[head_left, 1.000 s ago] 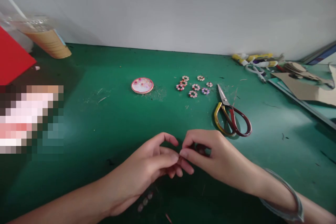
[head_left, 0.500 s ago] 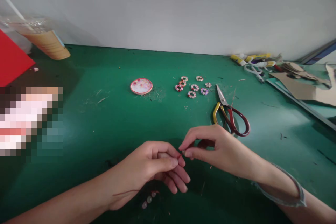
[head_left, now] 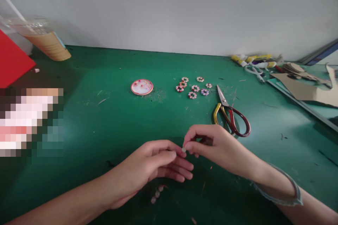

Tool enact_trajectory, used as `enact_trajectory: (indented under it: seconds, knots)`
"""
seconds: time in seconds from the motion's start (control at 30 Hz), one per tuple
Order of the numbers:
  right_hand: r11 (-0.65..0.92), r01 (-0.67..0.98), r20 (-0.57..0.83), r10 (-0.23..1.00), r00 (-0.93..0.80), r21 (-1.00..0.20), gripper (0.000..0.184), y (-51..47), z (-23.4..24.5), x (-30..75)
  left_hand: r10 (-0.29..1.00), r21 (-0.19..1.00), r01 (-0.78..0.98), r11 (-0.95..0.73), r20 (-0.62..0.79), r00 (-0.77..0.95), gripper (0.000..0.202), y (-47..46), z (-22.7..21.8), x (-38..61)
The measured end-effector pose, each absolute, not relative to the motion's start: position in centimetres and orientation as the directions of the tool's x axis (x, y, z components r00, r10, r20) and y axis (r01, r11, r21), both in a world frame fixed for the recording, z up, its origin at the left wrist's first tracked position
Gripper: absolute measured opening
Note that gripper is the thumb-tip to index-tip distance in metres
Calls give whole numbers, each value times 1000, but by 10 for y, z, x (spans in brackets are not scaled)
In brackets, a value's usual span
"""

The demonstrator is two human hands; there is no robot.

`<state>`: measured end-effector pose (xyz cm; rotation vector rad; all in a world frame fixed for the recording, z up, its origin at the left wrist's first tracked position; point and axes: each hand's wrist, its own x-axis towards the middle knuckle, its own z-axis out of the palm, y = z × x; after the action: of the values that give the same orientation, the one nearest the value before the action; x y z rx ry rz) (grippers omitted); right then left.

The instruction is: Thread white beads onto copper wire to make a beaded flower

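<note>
My left hand [head_left: 155, 167] rests low over the green table [head_left: 105, 126], thumb pressed against its fingers in a pinch; what it holds is too fine to make out. A short run of pale beads [head_left: 157, 194] hangs below it. My right hand [head_left: 211, 147] meets it fingertip to fingertip and pinches a small pale bead [head_left: 183, 149] between thumb and forefinger. A grey bangle [head_left: 282, 191] circles my right wrist.
Red and yellow handled scissors [head_left: 231, 114] lie just beyond my right hand. Several bead flower rings [head_left: 194, 87] and a round pink dish [head_left: 142, 87] sit farther back. An iced drink cup [head_left: 42, 38] and red sheet [head_left: 13, 61] are far left; cardboard pieces [head_left: 306, 84] and tools far right.
My right hand has drawn slightly up and now shows a pale bead at its fingertips. My left hand's fingers have flattened a little, and the hanging beads have shifted right.
</note>
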<state>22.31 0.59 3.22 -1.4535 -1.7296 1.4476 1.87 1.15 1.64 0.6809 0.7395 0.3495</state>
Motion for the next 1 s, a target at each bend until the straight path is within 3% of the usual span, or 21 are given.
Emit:
enact_trajectory:
  seconds: [0.23, 0.47, 0.73, 1.0]
  knots:
    - [-12, 496, -73, 992, -103, -868, 17, 16, 29, 238, 531, 642, -119, 757, -500, 684, 25, 15, 16, 18]
    - [-26, 492, -61, 997, -54, -870, 18, 16, 30, 238, 594, 731, -18, 682, -540, 595, 23, 7, 16, 22]
    - [-149, 214, -180, 975, -132, -965, 16, 16, 32, 230, 597, 745, -36, 667, -505, 623, 22, 6, 12, 22]
    - [-312, -80, -297, 941, -160, -947, 15, 9, 29, 218, 629, 745, -71, 663, -505, 591, 22, 5, 12, 22]
